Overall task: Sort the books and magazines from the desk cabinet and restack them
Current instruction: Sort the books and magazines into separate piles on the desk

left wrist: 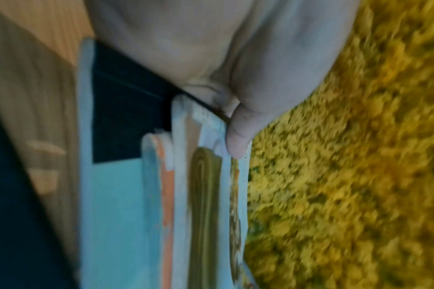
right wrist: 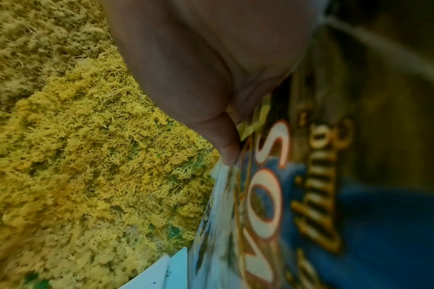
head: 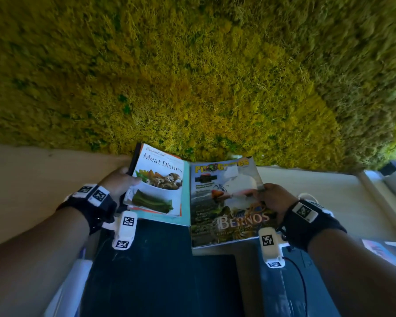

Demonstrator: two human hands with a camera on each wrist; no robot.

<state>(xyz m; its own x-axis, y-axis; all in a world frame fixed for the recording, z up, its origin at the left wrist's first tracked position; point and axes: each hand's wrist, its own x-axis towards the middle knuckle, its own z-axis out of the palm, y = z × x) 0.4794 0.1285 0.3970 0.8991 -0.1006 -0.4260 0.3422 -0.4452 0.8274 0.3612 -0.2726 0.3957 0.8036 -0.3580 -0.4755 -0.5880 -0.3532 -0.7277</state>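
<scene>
L hand [head: 121, 181] grips the Meat Dishes book [head: 157, 184] w/ others stacked under it. R hand [head: 272, 197] grips the magazine [head: 226, 202] edge. Both held above the bench [head: 44, 179].

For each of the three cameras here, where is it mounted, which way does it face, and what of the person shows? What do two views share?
Head: worn on the head, looking forward and down at the Meat Dishes book, the magazine and the moss wall; both forearms, left hand and right hand show.
Left wrist: looks along the left hand, whose thumb presses the book's cover.
Right wrist: looks along the right hand, gripping the magazine.
Shared: the moss wall appears in all three views.
</scene>
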